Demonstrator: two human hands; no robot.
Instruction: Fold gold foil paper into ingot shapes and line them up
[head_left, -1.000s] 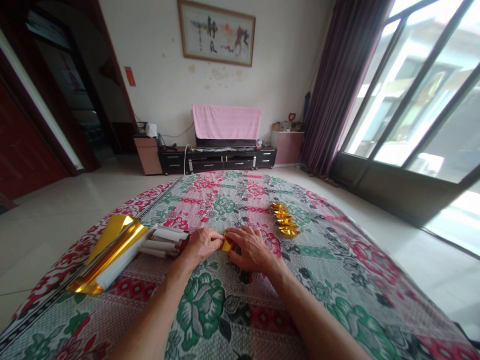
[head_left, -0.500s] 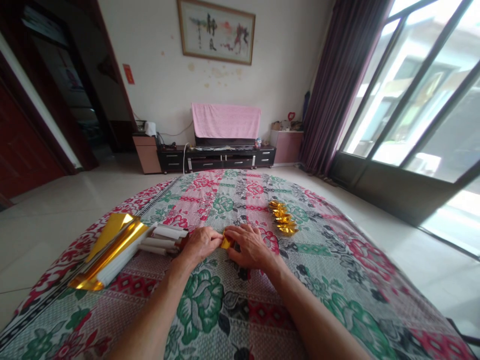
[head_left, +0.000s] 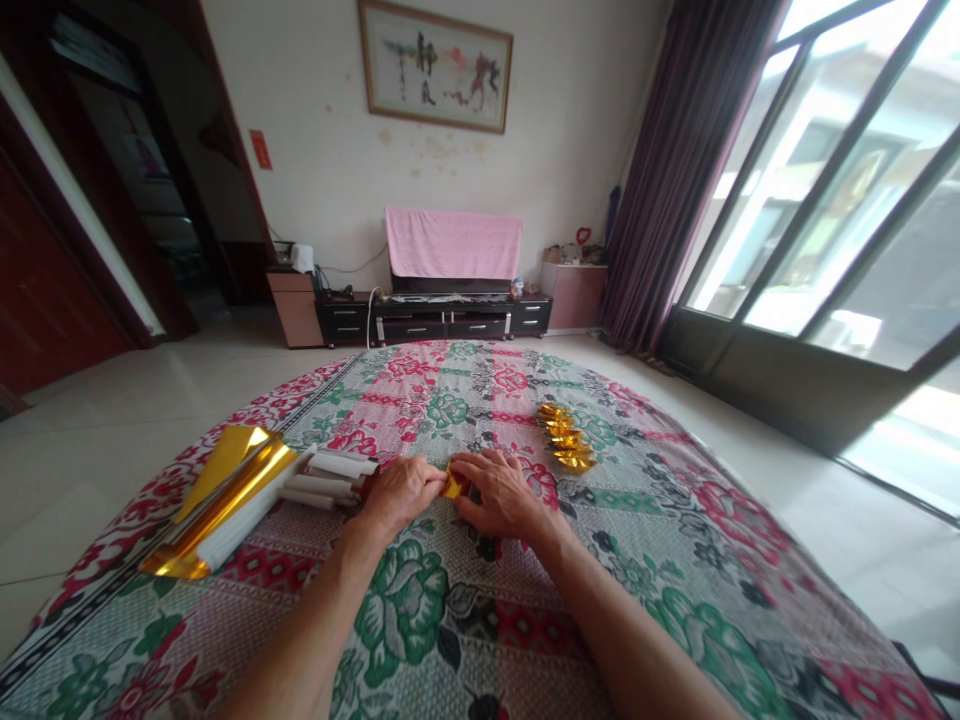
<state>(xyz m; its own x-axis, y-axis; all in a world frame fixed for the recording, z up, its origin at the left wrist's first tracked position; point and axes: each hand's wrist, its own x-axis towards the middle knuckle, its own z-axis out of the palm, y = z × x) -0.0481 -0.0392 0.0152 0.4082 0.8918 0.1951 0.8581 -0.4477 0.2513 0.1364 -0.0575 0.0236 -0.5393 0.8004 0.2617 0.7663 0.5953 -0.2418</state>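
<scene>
Between my two hands is a small piece of folded gold foil paper (head_left: pixel 453 484), mostly covered by the fingers. My left hand (head_left: pixel 405 490) pinches its left end with thumb and forefinger. My right hand (head_left: pixel 495 490) closes over its right side, thumb below and fingers on top. Off to the right lies a row of several folded gold paper ingots (head_left: pixel 565 438), close against one another. On the left rests a stack of gold foil sheets (head_left: pixel 247 500), partly curled, beside some white paper rolls (head_left: pixel 330 475).
A flowered cloth (head_left: pixel 450 410) covers the round table under my hands. Beyond it stands a low black TV cabinet (head_left: pixel 427 325), with a pink towel (head_left: pixel 454 243) draped over the screen. A purple curtain (head_left: pixel 682 170) and glazed doors (head_left: pixel 832 200) are on the right.
The view has shifted very slightly. Both hands stay on the gold paper in nearly the same pose.
</scene>
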